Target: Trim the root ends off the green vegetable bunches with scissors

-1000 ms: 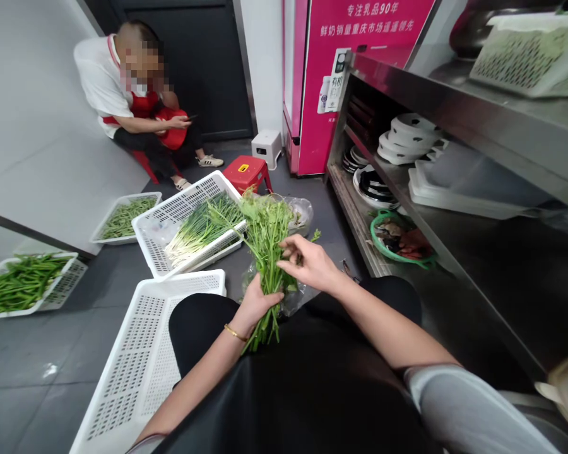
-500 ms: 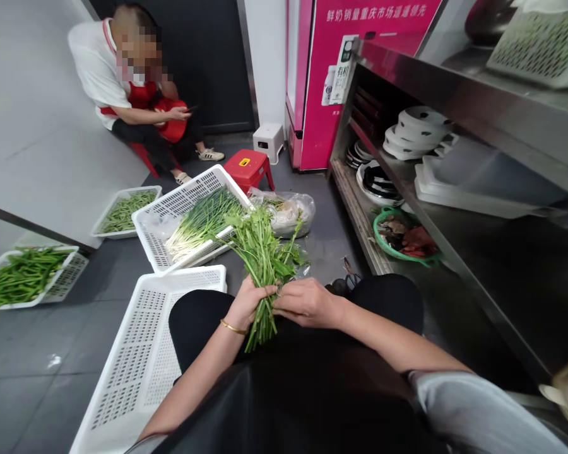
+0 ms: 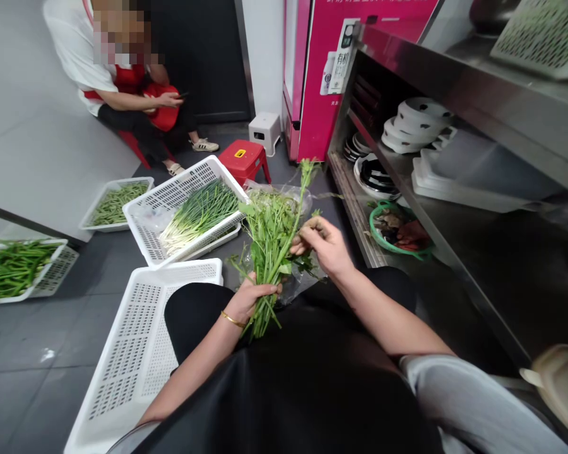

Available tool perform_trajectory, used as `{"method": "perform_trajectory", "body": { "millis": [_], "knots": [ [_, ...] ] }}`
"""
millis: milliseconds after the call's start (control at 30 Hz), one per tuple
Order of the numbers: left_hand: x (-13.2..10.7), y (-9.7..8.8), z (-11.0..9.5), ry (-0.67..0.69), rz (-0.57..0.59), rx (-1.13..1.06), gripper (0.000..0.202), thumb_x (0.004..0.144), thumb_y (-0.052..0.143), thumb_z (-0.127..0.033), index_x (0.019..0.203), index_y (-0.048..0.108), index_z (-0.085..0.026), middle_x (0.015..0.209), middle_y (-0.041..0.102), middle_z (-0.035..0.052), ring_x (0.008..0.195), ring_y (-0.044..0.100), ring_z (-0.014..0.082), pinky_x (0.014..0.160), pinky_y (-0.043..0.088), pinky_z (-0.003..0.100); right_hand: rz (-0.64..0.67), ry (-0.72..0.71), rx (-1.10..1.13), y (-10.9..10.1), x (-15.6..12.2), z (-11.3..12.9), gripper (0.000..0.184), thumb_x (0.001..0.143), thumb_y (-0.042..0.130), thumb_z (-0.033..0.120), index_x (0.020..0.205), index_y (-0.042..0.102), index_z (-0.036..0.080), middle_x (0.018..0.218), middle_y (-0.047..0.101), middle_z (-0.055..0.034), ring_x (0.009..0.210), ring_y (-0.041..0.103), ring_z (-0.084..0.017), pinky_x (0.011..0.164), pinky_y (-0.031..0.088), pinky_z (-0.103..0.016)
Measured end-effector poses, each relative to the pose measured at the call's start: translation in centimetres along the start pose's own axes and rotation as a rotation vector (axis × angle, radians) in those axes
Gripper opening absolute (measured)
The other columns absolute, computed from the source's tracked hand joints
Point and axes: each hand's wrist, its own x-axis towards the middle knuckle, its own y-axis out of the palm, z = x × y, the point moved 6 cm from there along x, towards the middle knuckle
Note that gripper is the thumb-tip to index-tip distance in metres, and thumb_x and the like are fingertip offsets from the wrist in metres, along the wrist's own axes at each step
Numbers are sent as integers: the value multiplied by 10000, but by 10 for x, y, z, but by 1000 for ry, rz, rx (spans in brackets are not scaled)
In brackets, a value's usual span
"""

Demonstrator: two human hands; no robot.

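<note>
My left hand (image 3: pixel 252 297) is wrapped round the lower stems of a bunch of leafy greens (image 3: pixel 269 236), holding it upright over my lap with the cut ends pointing down. One thicker stem rises above the rest on the right side of the bunch. My right hand (image 3: pixel 325 246) is at that side, its fingers curled together against the leaves and stem; what lies between the fingertips is too small to make out. Behind the bunch lies a clear plastic bag (image 3: pixel 291 195) of more greens, partly hidden. A white perforated basket (image 3: pixel 123 340) stands beside my left knee.
Another white basket (image 3: pixel 139 224) holds scallions (image 3: pixel 203 211). Green beans fill two trays (image 3: pixel 116 205) (image 3: pixel 23 271) at left. A red stool (image 3: pixel 240 161) and a white stool (image 3: pixel 265 132) stand ahead. A seated person (image 3: pixel 137 94) holds a phone. Metal shelving (image 3: pixel 454 82) runs along my right.
My right hand has moved up and right, from the stems beside my left hand to the upper leaves. A taller stem now stands out from the bunch. The view has shifted slightly.
</note>
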Motion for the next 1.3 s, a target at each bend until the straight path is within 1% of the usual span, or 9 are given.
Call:
{"method": "perform_trajectory", "body": {
  "millis": [233,467,533,667,800,1000,1100,1200,1300],
  "knots": [
    [3,1,-8,128,-49,57,301,556,794,-150,841,700,-121,767,702,47,646,619,137,619,481,235,135,-21,16,11,6,-6,164,765,635,320,695,569,187,652,616,13,619,621,-145,636,506,-298],
    [17,-20,6,126,-116,89,278,522,786,-116,792,720,-97,771,718,72,660,634,148,624,487,230,132,-162,371,19,37,61,239,700,615,336,597,444,204,526,439,51,470,478,-105,501,435,-264],
    [21,-26,8,104,-153,32,253,497,783,-104,740,715,-88,713,712,69,612,629,140,596,491,225,131,-137,441,26,43,65,249,699,606,325,595,415,205,509,398,61,442,428,-86,467,405,-234],
    [27,-20,-3,83,-149,-169,225,502,759,-130,713,697,-85,633,691,60,529,621,148,541,512,250,3,37,557,45,44,18,222,674,594,305,603,408,206,498,411,66,430,413,-82,413,360,-206],
    [24,-12,-19,87,-123,-368,219,530,726,-149,742,686,-110,689,711,71,639,678,218,641,566,336,-119,82,485,54,32,-32,198,703,574,315,622,431,205,533,482,60,457,491,-109,463,422,-251],
    [18,-29,-22,115,-190,-493,138,572,718,-178,691,673,-123,738,724,73,753,693,246,709,578,349,268,-207,-36,63,6,-23,170,824,558,299,696,509,200,664,564,12,588,544,-131,613,446,-294],
    [21,-33,-21,111,-189,-469,110,572,721,-176,638,649,-124,695,713,65,780,693,252,707,575,338,415,-254,-185,71,-6,-24,186,848,552,331,723,519,197,705,575,-7,646,541,-138,657,447,-303],
    [26,-34,-23,128,-193,-421,108,563,722,-170,615,638,-126,629,693,50,749,693,245,702,568,334,404,-186,-76,73,-6,-32,203,854,550,382,775,510,199,746,586,-11,678,566,-141,672,467,-306],
    [28,-37,-27,142,-219,-397,154,555,727,-198,676,674,-118,638,700,55,688,686,234,674,561,338,182,-82,-22,53,3,-39,269,822,589,430,952,495,214,860,622,-15,700,605,-132,638,485,-274]
  ]
}}
